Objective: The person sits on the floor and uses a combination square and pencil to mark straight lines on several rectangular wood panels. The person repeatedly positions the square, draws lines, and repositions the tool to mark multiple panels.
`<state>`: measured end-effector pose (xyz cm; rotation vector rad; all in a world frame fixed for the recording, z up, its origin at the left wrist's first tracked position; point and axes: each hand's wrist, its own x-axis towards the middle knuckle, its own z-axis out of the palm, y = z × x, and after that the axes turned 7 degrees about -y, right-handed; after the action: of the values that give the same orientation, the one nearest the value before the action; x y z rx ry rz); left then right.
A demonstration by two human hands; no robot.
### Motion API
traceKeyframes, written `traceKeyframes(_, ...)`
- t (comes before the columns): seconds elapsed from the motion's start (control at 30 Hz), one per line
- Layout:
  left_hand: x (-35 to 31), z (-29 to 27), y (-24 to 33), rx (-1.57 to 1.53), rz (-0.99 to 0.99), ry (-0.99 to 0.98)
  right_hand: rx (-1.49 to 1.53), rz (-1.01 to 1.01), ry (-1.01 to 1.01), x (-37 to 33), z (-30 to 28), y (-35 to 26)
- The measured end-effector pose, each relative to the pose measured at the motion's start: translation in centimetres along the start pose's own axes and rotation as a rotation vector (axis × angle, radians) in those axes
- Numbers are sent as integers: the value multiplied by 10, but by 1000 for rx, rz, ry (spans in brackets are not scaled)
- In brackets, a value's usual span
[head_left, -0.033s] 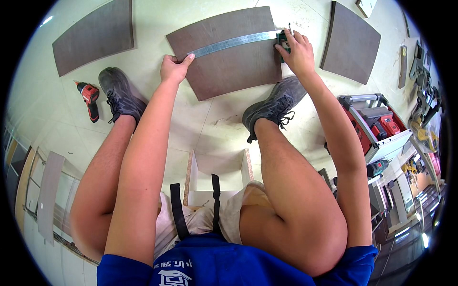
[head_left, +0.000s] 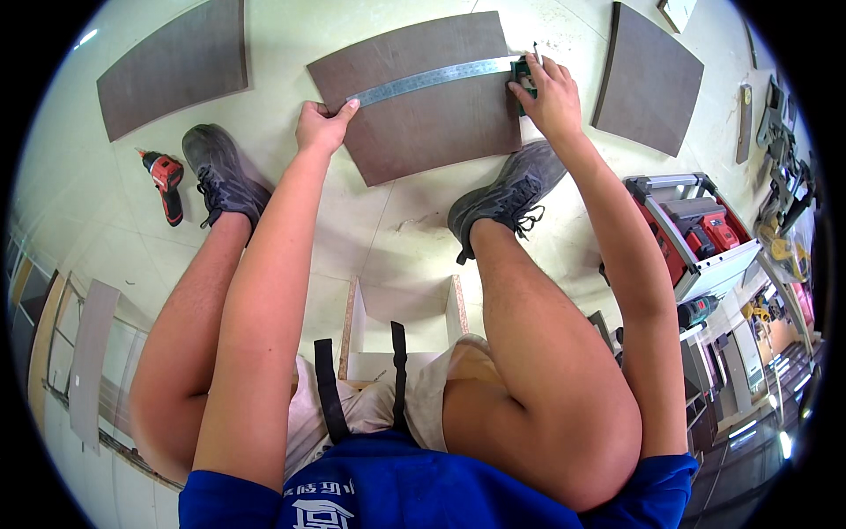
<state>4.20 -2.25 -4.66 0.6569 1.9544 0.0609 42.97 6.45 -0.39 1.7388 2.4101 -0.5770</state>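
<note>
You are sitting over a pale floor (head_left: 264, 53) with a dark brown panel (head_left: 432, 123) lying flat just ahead of your feet. A metal ruler (head_left: 432, 79) with a dark square head lies slanted across the panel's far half, running from its left edge up to its far right corner.

Your left hand (head_left: 324, 126) presses down on the ruler's left end at the panel's left edge, fingertips flat on the metal, not wrapped around it. Your right hand (head_left: 548, 95) is closed over the ruler's head at the panel's right edge and pinches a thin pencil (head_left: 536, 51) that sticks up past the far corner. The two hands sit well apart, one at each end of the ruler.

Your right shoe (head_left: 509, 194) touches the panel's near right corner; your left shoe (head_left: 220, 172) stands off to the left of the panel, clear of it. A red drill (head_left: 166, 181) lies on the floor just beside that left shoe. Two more dark panels lie apart from yours: one (head_left: 172, 66) toward the far left, one (head_left: 650, 79) toward the far right. A red and grey tool case (head_left: 696, 234) sits open at your right, near your right forearm. Between your knees stands a pale open box (head_left: 401, 309) of board.
</note>
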Motion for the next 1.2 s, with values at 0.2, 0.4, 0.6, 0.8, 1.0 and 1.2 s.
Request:
traceKeyframes(0.2,3,1,-2,10,15,17,-6,-34,42,1,-2,-1)
traceKeyframes(0.4,3,1,-2,2,20,30,-4,6,8,1,-1,-2)
traceKeyframes(0.6,-5,3,4,18,18,58,12,10,-23,2,-8,-2)
traceKeyframes(0.8,-23,-2,22,57,-22,80,242,-115,-12,16,-54,-5)
traceKeyframes(1.0,-29,-6,30,25,-64,73,487,-426,-137,55,-94,-68)
traceKeyframes(1.2,-33,-9,33,-37,-101,22,820,-381,-630,83,-62,-158)
